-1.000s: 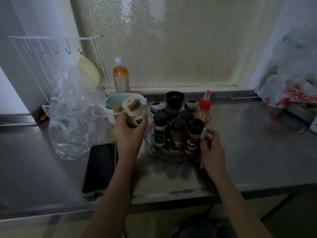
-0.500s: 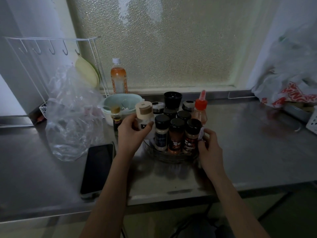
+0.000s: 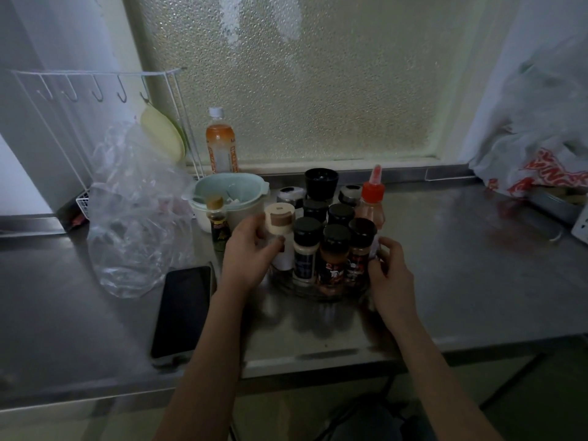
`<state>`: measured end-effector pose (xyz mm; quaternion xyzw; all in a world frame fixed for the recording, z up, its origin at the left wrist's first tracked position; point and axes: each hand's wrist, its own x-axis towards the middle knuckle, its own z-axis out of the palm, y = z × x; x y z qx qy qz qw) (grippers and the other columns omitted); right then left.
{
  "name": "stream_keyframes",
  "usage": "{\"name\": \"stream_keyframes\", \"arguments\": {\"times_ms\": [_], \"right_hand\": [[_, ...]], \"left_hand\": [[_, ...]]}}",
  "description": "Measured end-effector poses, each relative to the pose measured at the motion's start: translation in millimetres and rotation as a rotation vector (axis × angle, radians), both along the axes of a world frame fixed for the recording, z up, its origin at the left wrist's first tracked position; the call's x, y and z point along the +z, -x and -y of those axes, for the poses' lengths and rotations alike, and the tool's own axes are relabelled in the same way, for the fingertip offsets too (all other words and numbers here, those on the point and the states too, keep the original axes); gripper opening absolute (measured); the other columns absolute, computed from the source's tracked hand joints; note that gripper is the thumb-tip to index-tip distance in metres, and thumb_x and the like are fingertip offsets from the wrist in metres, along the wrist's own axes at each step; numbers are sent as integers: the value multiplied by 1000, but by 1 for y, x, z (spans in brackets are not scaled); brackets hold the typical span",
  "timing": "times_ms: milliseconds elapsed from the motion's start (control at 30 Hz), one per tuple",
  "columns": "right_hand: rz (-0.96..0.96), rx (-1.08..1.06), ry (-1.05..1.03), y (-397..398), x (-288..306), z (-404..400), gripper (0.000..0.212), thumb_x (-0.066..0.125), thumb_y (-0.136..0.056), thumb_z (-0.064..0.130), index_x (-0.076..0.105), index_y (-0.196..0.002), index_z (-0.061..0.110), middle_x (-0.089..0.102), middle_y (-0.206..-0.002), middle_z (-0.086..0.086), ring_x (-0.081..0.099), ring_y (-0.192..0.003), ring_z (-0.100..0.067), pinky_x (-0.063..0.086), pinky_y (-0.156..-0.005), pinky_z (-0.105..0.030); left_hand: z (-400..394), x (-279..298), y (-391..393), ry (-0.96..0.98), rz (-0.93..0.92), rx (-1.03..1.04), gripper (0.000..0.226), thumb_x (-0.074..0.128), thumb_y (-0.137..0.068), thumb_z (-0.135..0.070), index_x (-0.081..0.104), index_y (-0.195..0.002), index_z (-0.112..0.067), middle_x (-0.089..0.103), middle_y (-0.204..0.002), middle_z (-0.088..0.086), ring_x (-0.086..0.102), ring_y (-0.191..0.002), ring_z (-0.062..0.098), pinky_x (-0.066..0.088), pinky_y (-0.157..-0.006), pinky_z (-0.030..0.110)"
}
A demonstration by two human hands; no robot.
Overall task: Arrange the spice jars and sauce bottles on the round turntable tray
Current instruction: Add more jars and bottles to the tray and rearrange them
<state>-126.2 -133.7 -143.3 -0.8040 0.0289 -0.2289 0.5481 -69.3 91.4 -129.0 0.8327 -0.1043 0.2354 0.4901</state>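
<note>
A clear round turntable tray (image 3: 321, 296) sits mid-counter, packed with several black-lidded spice jars (image 3: 334, 253) and a red-capped sauce bottle (image 3: 370, 202). My left hand (image 3: 248, 253) grips a white jar with a beige lid (image 3: 280, 224), standing upright at the tray's left edge. My right hand (image 3: 389, 275) holds the tray's right rim. A small dark sauce bottle with a tan cap (image 3: 218, 222) stands on the counter left of the tray.
A pale green bowl (image 3: 229, 192) and an orange drink bottle (image 3: 221, 148) stand behind. A phone (image 3: 183, 310) lies front left beside a crumpled clear plastic bag (image 3: 133, 214). A white wire rack (image 3: 95, 122) stands far left, and plastic bags (image 3: 541, 148) far right.
My left hand has lowered the beige-lidded jar from tilted in the air to upright at the tray's left edge. My right hand stayed on the rim.
</note>
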Motion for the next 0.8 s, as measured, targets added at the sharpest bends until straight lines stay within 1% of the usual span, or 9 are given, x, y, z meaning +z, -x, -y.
{"name": "stream_keyframes", "arguments": {"times_ms": [100,167,200,300,433,533,633,700,800], "right_hand": [[3,-2,-3,-1,-2,1,27,44,-98,25,45,-124,23,56,-86,16,57,-75,2,50,-73,-31],[6,1,-5,-2,-2,2,27,44,-98,24,45,-124,23,56,-87,16,57,-75,0,49,-73,-29],[6,2,-5,-2,-2,2,26,44,-98,24,45,-124,23,56,-87,16,57,-76,0,49,-71,-26],[1,6,-3,-2,-2,2,26,43,-98,29,45,-123,25,56,-86,19,56,-75,4,47,-66,-20],[-6,-9,-10,-4,-3,3,28,45,-97,25,45,-125,24,55,-89,15,54,-77,6,45,-67,-19],[-6,-12,-21,-5,-3,3,28,45,-97,27,45,-125,23,58,-93,12,55,-78,2,47,-72,-24],[-1,-2,-23,-6,-5,4,28,44,-97,30,45,-125,23,57,-91,19,56,-79,5,46,-69,-18],[3,0,-18,-7,-6,4,28,44,-97,32,45,-124,24,56,-90,21,55,-80,8,45,-67,-16],[14,-3,-21,-7,-6,4,29,43,-97,35,46,-123,23,60,-94,14,56,-81,8,48,-69,-19]], "left_hand": [[-5,2,-3,174,129,319,45,50,-79,-40,53,-113,-10,55,-103,10,51,-93,26,46,-78,38],[-9,4,-9,221,79,576,52,54,-79,-32,47,-122,-2,48,-119,21,46,-109,33,43,-92,45],[-9,4,-13,213,15,637,56,58,-78,-27,43,-125,1,44,-125,25,42,-116,38,40,-97,49],[-10,-2,-24,181,-163,609,60,67,-80,-20,39,-126,7,39,-134,30,36,-126,42,30,-104,48],[-16,-14,-38,195,-245,602,47,62,-86,-22,45,-121,4,49,-131,28,44,-121,43,36,-102,48],[-17,-14,-38,206,-167,588,27,61,-87,-15,55,-106,3,60,-114,25,55,-107,40,45,-93,47],[-13,-3,-26,324,9,515,15,60,-85,-22,58,-97,-12,65,-103,11,61,-97,28,52,-87,47],[-6,9,-4,389,100,451,14,60,-84,-30,57,-96,-25,65,-101,3,62,-95,20,53,-83,38],[1,18,34,408,153,374,19,66,-83,-25,62,-101,-21,67,-97,1,64,-90,13,52,-78,26]]}}
